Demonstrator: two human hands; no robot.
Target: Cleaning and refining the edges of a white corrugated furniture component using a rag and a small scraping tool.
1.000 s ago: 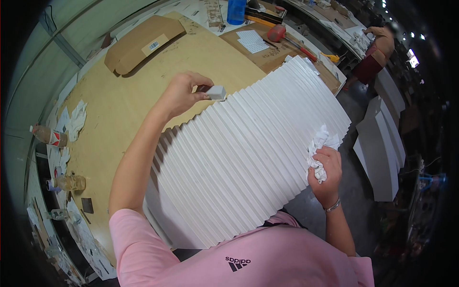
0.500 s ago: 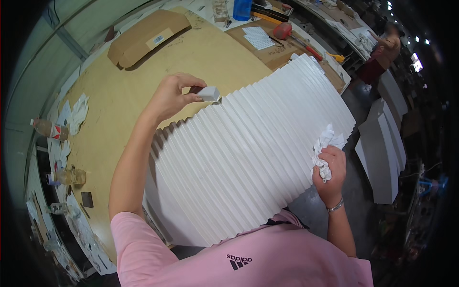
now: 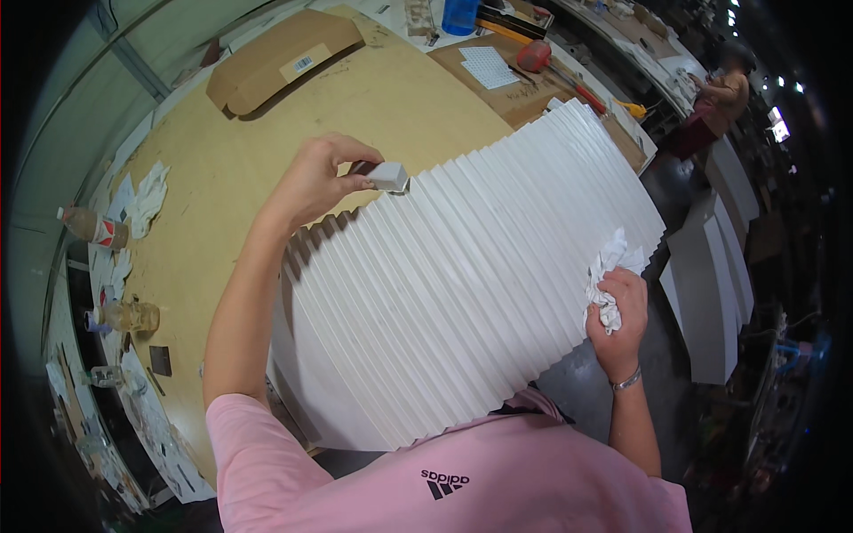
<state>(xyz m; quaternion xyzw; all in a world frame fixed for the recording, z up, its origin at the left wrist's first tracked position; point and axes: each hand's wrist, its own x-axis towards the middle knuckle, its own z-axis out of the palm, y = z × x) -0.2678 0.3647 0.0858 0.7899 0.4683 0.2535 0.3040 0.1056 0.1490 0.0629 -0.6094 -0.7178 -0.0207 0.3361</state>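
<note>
A large white ribbed panel (image 3: 453, 266) lies in front of me, slanting up to the right. Its near edge reaches my shirt. My left hand (image 3: 324, 178) pinches a small pale rectangular block (image 3: 387, 175) between thumb and fingers, at the panel's far edge, where the ribs end. The block seems to touch that edge. At the panel's right side my right hand (image 3: 622, 311) is closed around a crumpled white cloth (image 3: 611, 271), which rests against the ribs.
Under the panel is a yellowish worktable (image 3: 426, 98). On it lie a folded brown cardboard piece (image 3: 275, 67), a red-headed mallet (image 3: 535, 56) and, at left, bottles (image 3: 89, 226). White panels (image 3: 706, 284) stand on the floor at right. Another person (image 3: 720, 98) is at the far right.
The view has shifted slightly. My right hand and cloth sit a little farther right. My left hand keeps the block at nearly the same spot on the far edge.
</note>
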